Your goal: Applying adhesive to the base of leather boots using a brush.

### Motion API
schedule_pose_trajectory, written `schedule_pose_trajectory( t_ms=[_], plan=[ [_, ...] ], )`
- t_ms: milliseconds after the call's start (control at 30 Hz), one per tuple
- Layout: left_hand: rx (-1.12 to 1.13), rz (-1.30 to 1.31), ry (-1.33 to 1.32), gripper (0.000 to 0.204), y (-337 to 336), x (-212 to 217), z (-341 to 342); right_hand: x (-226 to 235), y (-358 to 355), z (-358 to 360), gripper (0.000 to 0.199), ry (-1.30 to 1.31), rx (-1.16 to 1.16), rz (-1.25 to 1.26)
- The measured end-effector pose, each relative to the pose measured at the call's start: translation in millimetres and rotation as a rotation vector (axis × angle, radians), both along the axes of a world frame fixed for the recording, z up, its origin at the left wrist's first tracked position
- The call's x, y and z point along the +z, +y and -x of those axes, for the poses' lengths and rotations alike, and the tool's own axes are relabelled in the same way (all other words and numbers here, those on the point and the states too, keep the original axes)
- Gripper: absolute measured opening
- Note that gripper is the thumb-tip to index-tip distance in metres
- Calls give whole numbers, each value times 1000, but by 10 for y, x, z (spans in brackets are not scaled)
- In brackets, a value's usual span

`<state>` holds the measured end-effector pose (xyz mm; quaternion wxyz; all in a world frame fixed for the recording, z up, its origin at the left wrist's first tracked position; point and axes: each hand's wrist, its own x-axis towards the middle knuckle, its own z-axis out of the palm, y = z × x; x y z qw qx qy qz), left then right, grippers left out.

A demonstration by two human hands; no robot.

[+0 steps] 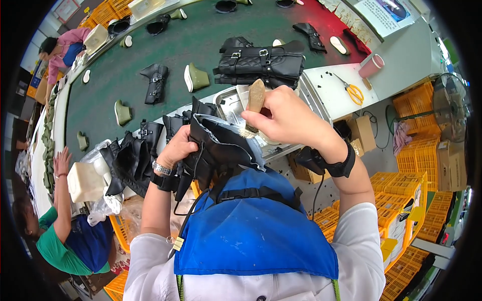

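Note:
My left hand point(176, 149) is closed on a black boot upper point(217, 151), its open edge showing light blue lining. In my right hand point(288, 118) is a brush point(256, 96) with a wooden handle, gripped between thumb and fingers. The brush's pale bristles point down beside the upper's lining edge; whether they touch it I cannot tell. Under my right hand lies a metal tray point(228, 106), partly hidden. Beyond it sits a stack of black boot uppers point(261, 62) with straps and buckles. More black uppers point(131, 159) are heaped left of my left hand.
A green conveyor point(170, 52) carries olive and white shoe parts and black uppers. Orange-handled scissors point(354, 94) and a pink cup point(371, 66) lie at the right. Yellow crates point(396, 195) and a fan point(448, 103) stand farther right. Two co-workers are at the left, one in green point(65, 246).

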<state>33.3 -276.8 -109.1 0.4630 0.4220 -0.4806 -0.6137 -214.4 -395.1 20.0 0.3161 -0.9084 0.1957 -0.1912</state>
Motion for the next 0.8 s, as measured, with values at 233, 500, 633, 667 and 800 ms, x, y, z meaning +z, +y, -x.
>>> schedule_pose_trajectory(
  t_ms=[233,500,633,667,800],
  plan=[
    [-19,-33,49,52,15,45,66,16,-42,-87,25,-11,-23,-51],
    [-88,-69,43,49,-34,67,186,-373,-95,-314,16,-323,86,-40],
    [-122,-42,47,44,-49,-52,58,-349,-140,-310,15,-468,-91,-202],
    [-94,-10,36,42,-38,-81,11,-301,-166,-257,16,-502,-184,-257],
    [388,-32,286,59,121,-121,-59,-393,-255,46,16,-610,-346,-406]
  ],
)
